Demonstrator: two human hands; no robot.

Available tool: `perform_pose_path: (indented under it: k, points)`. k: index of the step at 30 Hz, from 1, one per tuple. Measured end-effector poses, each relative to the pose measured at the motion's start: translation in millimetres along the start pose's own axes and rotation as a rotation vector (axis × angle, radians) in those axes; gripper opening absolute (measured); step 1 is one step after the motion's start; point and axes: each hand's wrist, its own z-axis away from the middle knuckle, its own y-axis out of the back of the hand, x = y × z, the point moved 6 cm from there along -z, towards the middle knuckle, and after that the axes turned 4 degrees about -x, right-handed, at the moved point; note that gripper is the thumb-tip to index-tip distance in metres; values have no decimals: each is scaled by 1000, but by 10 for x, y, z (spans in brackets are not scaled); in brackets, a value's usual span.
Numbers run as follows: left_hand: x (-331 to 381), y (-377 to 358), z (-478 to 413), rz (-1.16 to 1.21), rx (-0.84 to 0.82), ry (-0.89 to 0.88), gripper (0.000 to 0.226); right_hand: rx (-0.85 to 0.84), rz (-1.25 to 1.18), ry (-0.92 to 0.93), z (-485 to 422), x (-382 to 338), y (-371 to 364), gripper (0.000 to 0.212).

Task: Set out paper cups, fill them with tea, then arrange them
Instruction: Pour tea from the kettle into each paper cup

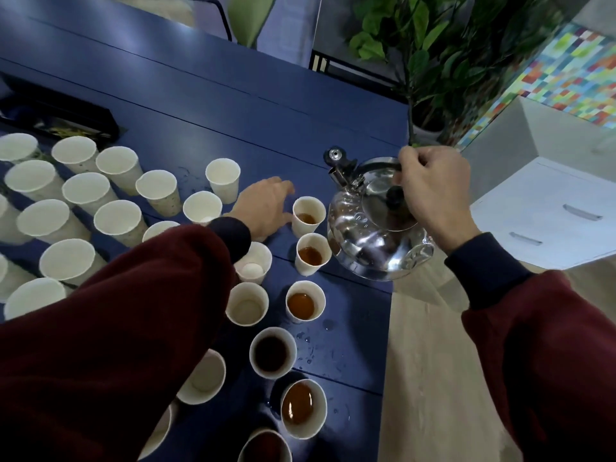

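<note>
My right hand (431, 191) grips the black handle of a shiny steel kettle (376, 228), held upright over the table's right edge. My left hand (266, 208) lies with fingers spread on the blue table (233, 105), its thumb beside a cup of tea (308, 215). Several more white paper cups with brown tea run in a line toward me: one (311, 256), another (305, 303), a darker one (272, 356) and a nearer one (301, 408). Several empty cups (118, 218) stand in rows on the left. My left sleeve hides some cups.
A dark box (66, 118) lies at the table's far left. Drops of liquid (310, 348) wet the table near the filled cups. A potted plant (430, 55) stands beyond the table's right corner, with a white drawer cabinet (550, 215) on the right and wooden floor below.
</note>
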Motion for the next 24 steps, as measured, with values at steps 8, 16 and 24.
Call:
perform_pose_path:
  k: [8,16,24]
  points:
    - [-240,240,466,-93,6,78,43,22,-36,79,179,-520,215,44]
    - [-676,207,488,-110,-37,84,45,-51,-15,45,360,-833,-168,47]
    - [-744,100,226,-234,-108,-94,60,-35,32,1,429,-989,-420,55]
